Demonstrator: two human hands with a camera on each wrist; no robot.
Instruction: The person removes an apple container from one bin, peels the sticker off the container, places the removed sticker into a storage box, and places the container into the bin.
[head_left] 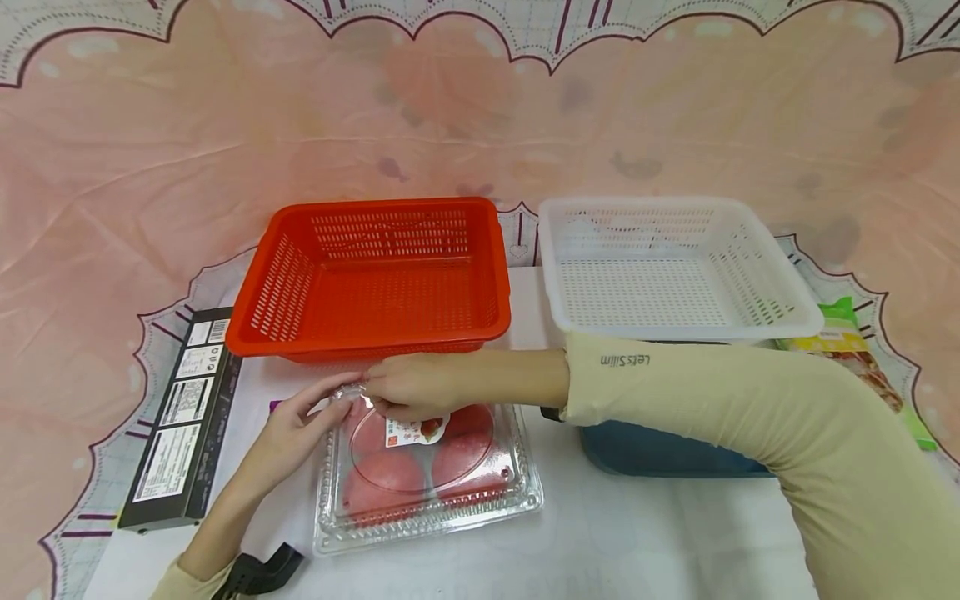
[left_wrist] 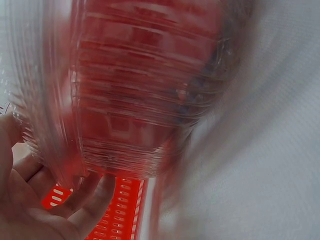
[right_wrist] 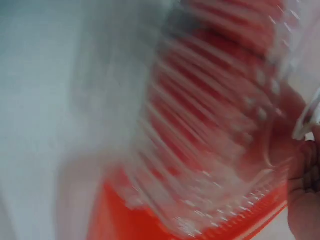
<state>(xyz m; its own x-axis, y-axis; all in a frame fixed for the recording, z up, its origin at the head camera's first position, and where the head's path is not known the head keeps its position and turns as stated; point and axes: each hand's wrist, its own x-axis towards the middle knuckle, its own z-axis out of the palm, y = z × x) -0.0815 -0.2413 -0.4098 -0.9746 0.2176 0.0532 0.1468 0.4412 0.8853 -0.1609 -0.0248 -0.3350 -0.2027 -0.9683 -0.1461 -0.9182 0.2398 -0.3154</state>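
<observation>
**A:** Report the position of the clear plastic box (head_left: 427, 527).

**B:** It sits flat on the white counter (head_left: 637, 542), at the near side, left of centre, directly in front of the red basket (head_left: 397, 292). Red round items (head_left: 386, 477) show through the lid, and a printed label (head_left: 412, 432) is fixed on top.

**A:** State the condition of each hand.

**B:** The left hand (head_left: 292, 429) pinches the box's far left corner, thumb on the near side, fingers on the far side. The right hand (head_left: 416, 385) crosses in from the right; its fingers are curled over the far edge, gripping the rim next to the left fingertips. The right wrist view is blurred, and the exact finger contact is partly hidden.

**A:** List the surrounding items.

**B:** Far right of the red basket: a white basket (head_left: 641, 292), the two standing just apart. Under the right sleeve (head_left: 712, 400): a dark blue container (head_left: 667, 454), partly covered. Far right: a green and yellow packet (head_left: 862, 354), also partly covered by the sleeve. At the left: a long black box (head_left: 183, 417) with white labels, lying near the red basket's left side.
</observation>
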